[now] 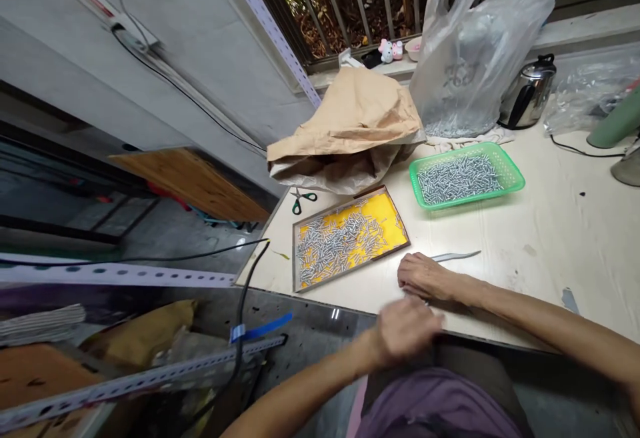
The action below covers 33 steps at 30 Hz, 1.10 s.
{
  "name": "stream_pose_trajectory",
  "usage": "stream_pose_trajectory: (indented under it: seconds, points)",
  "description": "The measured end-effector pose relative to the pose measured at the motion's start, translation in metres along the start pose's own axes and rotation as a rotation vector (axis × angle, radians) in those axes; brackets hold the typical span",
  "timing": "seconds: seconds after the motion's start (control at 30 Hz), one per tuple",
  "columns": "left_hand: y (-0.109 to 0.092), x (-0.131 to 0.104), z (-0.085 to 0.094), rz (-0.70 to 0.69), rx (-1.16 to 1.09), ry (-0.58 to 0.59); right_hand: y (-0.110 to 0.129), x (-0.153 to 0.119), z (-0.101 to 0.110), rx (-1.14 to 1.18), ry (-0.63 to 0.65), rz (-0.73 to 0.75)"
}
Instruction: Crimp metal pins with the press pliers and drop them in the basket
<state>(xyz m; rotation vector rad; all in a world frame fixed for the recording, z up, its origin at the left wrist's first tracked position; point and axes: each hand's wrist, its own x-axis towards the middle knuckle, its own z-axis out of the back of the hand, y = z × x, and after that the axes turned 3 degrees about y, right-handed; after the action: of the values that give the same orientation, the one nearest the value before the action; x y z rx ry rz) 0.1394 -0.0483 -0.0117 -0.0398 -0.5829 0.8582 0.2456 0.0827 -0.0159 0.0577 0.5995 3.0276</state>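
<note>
My left hand (407, 328) is at the table's front edge, smeared by motion, so I cannot tell how its fingers are set. Just beyond it, my right hand (425, 277) rests low over the table with its fingers curled closed; what they hold is hidden. Small silvery metal bits (420, 299) show between the two hands. A thin grey pointed tool (456, 256), like tweezers, sticks out from behind my right hand; I cannot tell whether it is touching. To the left lies a shallow tray (354, 269) with a yellow bottom and many small metal pins (333, 241).
A green plastic basket (515, 181) full of similar pins stands farther back. Green-handled scissors (303, 199) lie left of it, by a brown paper bag (350, 118). A clear plastic bag (460, 71) and a metal kettle (530, 95) stand near the window.
</note>
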Motion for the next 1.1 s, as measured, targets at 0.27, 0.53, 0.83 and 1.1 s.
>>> stream_pose_trajectory:
  seconds: [0.27,0.53,0.83,1.1]
  points:
    - [0.132,0.039,0.014,0.52,0.258,0.266,-0.038,-0.016,0.081,-0.107,-0.671,-0.435]
    - [0.153,0.049,0.004,0.446,0.182,0.426,-0.007,-0.048,0.069,-0.175,-0.538,-0.44]
    - [0.079,0.034,0.013,1.071,-0.499,0.432,0.052,-0.104,-0.02,0.0,-0.103,-0.622]
    - [0.042,0.024,-0.001,1.238,-0.546,0.555,0.05,-0.109,-0.023,-0.026,-0.015,-0.642]
